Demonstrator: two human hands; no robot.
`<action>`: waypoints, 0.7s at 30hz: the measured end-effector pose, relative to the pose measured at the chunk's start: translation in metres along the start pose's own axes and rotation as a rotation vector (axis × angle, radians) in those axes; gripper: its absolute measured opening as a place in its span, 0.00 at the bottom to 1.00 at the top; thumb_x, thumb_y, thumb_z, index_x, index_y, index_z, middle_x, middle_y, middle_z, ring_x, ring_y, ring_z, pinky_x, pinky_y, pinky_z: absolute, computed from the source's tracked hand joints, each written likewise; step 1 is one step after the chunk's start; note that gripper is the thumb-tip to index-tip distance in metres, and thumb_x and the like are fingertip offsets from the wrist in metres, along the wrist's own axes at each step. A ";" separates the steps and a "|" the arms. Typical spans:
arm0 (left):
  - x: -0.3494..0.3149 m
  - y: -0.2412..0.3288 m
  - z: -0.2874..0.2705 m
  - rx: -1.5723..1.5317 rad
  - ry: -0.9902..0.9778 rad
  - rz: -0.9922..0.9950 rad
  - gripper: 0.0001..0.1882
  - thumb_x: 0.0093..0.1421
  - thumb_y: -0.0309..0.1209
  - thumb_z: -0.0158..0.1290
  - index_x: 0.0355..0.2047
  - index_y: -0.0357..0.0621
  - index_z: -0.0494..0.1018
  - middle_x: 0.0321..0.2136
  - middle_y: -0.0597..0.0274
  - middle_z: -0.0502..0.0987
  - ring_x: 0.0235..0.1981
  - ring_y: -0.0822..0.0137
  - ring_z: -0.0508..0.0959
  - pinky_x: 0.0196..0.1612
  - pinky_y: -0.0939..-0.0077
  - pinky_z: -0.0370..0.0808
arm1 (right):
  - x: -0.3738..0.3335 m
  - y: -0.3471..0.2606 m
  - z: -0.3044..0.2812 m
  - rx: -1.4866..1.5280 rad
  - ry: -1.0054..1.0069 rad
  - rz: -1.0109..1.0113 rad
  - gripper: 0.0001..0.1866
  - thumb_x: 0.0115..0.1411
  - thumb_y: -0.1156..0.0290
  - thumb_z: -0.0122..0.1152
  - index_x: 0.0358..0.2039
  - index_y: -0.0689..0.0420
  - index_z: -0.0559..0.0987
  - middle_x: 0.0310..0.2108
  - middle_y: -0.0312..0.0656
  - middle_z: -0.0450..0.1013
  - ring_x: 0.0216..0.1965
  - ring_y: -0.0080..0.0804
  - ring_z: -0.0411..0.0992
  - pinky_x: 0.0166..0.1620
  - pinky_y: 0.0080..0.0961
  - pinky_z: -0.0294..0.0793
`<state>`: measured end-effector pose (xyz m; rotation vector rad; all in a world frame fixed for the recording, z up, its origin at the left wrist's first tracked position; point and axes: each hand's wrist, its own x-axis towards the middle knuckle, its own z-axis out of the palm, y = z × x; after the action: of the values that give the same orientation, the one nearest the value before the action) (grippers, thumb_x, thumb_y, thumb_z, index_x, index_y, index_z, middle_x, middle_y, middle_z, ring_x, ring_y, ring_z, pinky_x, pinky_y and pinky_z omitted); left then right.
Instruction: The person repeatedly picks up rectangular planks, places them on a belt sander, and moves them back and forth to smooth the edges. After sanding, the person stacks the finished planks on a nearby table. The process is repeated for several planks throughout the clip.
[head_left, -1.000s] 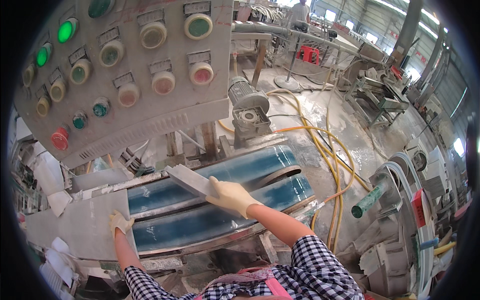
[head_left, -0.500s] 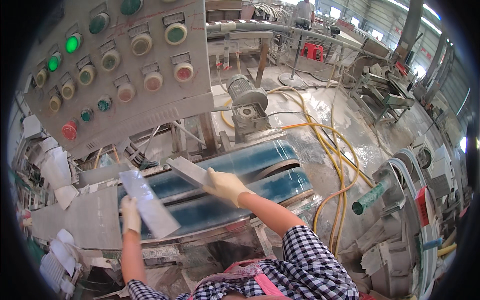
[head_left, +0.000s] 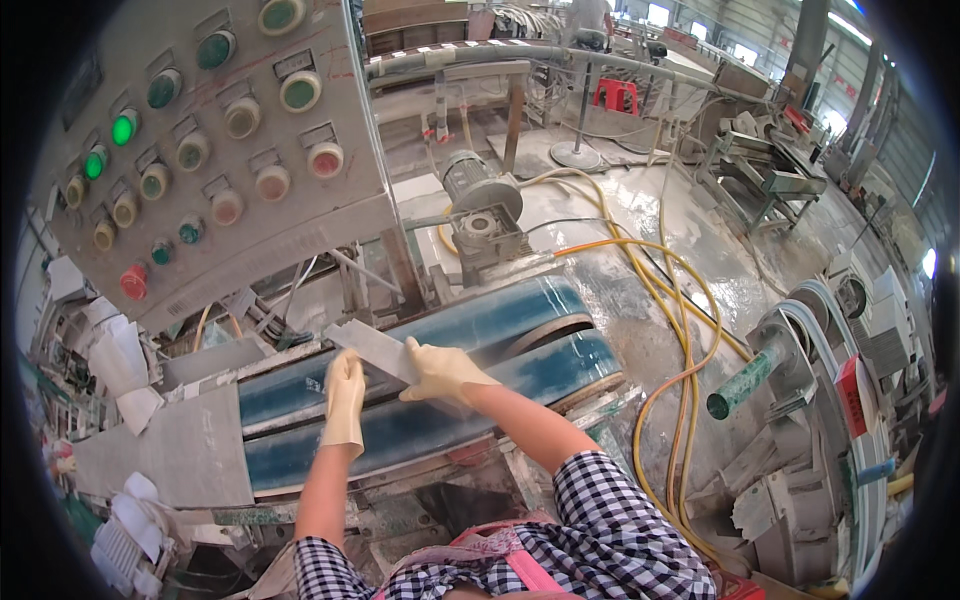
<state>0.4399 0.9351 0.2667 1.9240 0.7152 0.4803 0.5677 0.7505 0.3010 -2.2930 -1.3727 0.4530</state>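
Observation:
A small stack of flat grey strips (head_left: 374, 350), like cut stone or tile, is held at a slant above two blue conveyor belts (head_left: 520, 305). My right hand (head_left: 440, 374), in a cream rubber glove, grips its right part, thumb on top. My left hand (head_left: 345, 392), gloved alike, is closed at the near left edge of the stack, with its fingertips bent against it. The glove hides exactly how much of the edge it holds. How many strips are in the stack cannot be made out.
A control box (head_left: 230, 150) with several buttons, two lit green, stands at the upper left. Beyond the belts is a grey motor (head_left: 480, 200). Yellow hoses (head_left: 690, 330) lie on the wet floor at right. A grey plate (head_left: 170, 445) adjoins the belts' left end.
My left hand has moved right, from holding a separate pale strip over the belts to the stack's edge. That strip no longer shows apart. My right hand keeps its grip.

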 end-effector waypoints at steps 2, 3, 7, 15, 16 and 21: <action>0.020 0.014 -0.010 0.680 0.080 0.297 0.28 0.62 0.28 0.54 0.63 0.44 0.64 0.59 0.53 0.71 0.61 0.52 0.70 0.65 0.54 0.64 | 0.004 -0.008 0.003 -0.054 0.003 0.115 0.39 0.48 0.61 0.68 0.56 0.70 0.66 0.42 0.55 0.77 0.43 0.52 0.78 0.44 0.43 0.79; 0.029 0.021 -0.016 0.877 0.060 0.363 0.31 0.60 0.27 0.54 0.64 0.45 0.63 0.61 0.55 0.70 0.63 0.53 0.67 0.67 0.53 0.61 | 0.006 -0.011 0.006 -0.103 0.019 0.129 0.38 0.49 0.62 0.67 0.56 0.70 0.66 0.42 0.54 0.77 0.43 0.51 0.78 0.44 0.43 0.79; 0.056 0.049 -0.009 1.354 -0.131 0.620 0.40 0.54 0.26 0.57 0.68 0.52 0.58 0.65 0.59 0.65 0.68 0.59 0.62 0.70 0.55 0.55 | 0.013 -0.014 0.018 -0.143 0.133 0.158 0.32 0.49 0.66 0.65 0.54 0.68 0.69 0.42 0.53 0.77 0.44 0.48 0.79 0.44 0.42 0.80; 0.061 0.066 0.018 1.352 -0.411 0.446 0.27 0.40 0.26 0.67 0.45 0.50 0.78 0.49 0.58 0.79 0.58 0.58 0.73 0.69 0.57 0.58 | 0.016 0.000 0.016 -0.041 0.146 0.102 0.23 0.44 0.72 0.66 0.41 0.65 0.72 0.39 0.56 0.78 0.42 0.51 0.80 0.43 0.41 0.81; 0.056 0.068 0.014 1.354 -0.410 0.441 0.25 0.38 0.27 0.67 0.41 0.50 0.80 0.46 0.58 0.80 0.55 0.58 0.75 0.68 0.57 0.59 | 0.014 0.001 0.014 -0.054 0.118 0.073 0.24 0.44 0.71 0.66 0.43 0.65 0.72 0.39 0.55 0.78 0.42 0.50 0.79 0.44 0.40 0.81; -0.005 0.068 -0.026 1.234 -0.510 0.432 0.34 0.32 0.55 0.72 0.30 0.38 0.82 0.29 0.45 0.82 0.37 0.50 0.82 0.69 0.53 0.56 | 0.006 0.005 -0.007 -0.168 -0.228 -0.314 0.34 0.44 0.62 0.72 0.50 0.63 0.71 0.43 0.55 0.76 0.44 0.53 0.77 0.45 0.42 0.79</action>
<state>0.4388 0.9256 0.3389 3.2039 0.2075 -0.3360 0.5773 0.7527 0.3039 -2.1470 -1.9109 0.5246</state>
